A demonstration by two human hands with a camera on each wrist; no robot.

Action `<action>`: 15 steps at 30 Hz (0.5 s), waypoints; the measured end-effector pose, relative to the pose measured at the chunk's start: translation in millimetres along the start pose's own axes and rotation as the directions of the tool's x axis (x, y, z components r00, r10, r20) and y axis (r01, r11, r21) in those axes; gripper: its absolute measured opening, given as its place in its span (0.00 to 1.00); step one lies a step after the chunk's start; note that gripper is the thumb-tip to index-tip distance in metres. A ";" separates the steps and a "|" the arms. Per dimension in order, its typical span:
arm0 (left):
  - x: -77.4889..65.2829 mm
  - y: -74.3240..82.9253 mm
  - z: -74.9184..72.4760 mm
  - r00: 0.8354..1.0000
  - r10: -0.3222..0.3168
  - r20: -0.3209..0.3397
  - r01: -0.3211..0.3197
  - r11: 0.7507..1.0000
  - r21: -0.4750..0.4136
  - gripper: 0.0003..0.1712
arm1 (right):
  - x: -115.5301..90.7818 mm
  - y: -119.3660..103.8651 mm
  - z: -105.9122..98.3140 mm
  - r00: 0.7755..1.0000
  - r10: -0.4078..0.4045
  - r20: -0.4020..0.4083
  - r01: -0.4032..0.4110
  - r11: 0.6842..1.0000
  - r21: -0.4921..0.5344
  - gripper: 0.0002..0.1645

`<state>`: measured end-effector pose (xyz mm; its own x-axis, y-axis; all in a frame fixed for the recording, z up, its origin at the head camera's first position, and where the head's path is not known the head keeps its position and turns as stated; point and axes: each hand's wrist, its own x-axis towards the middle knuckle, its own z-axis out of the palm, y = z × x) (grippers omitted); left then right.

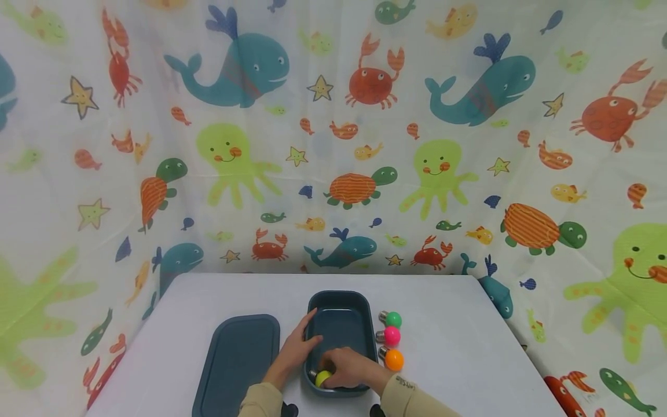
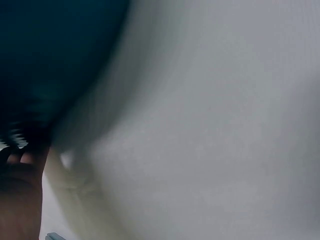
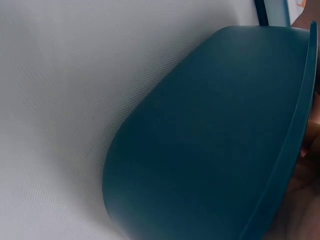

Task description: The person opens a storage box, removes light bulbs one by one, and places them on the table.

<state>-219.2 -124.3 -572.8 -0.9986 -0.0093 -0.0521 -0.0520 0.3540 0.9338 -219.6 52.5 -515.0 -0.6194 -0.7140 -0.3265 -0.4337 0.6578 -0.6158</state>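
Observation:
A dark blue-green box (image 1: 341, 327) stands upright on the white table in the head view. My left hand (image 1: 294, 350) holds its left wall, thumb over the inside; the other fingers are partly hidden. Inside the near left corner, my right hand (image 1: 346, 368) pinches a yellow light bulb (image 1: 322, 379), its screw base toward the left wall. Right of the box, a green bulb (image 1: 394, 319), a pink bulb (image 1: 392, 336) and an orange bulb (image 1: 394, 360) lie in a column. The right wrist view shows the box's outer wall (image 3: 200, 140) close up.
A flat dark blue-green lid (image 1: 239, 362) lies on the table (image 1: 448, 324) left of the box. Behind and at both sides hangs a white curtain (image 1: 318, 139) printed with sea animals. Blur covers most of the left wrist view.

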 end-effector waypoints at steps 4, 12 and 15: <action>-0.2 -1.9 0.5 1.000 0.008 0.002 -0.008 1.000 0.003 0.38 | -0.3 0.4 0.1 1.000 0.010 0.003 -0.010 1.000 0.013 0.14; -0.7 -2.2 0.7 1.000 0.008 0.003 -0.008 1.000 0.005 0.38 | -1.5 2.1 -2.2 1.000 0.010 0.005 -0.010 1.000 0.022 0.15; -0.4 -0.9 0.7 1.000 0.000 -0.001 0.000 1.000 0.008 0.38 | -2.2 4.2 -4.7 1.000 -0.001 0.003 0.001 1.000 0.012 0.15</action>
<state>-218.8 -123.9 -573.9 -0.9986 -0.0101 -0.0521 -0.0522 0.3617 0.9308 -223.1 58.0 -513.5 -0.6165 -0.7158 -0.3280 -0.4267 0.6539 -0.6248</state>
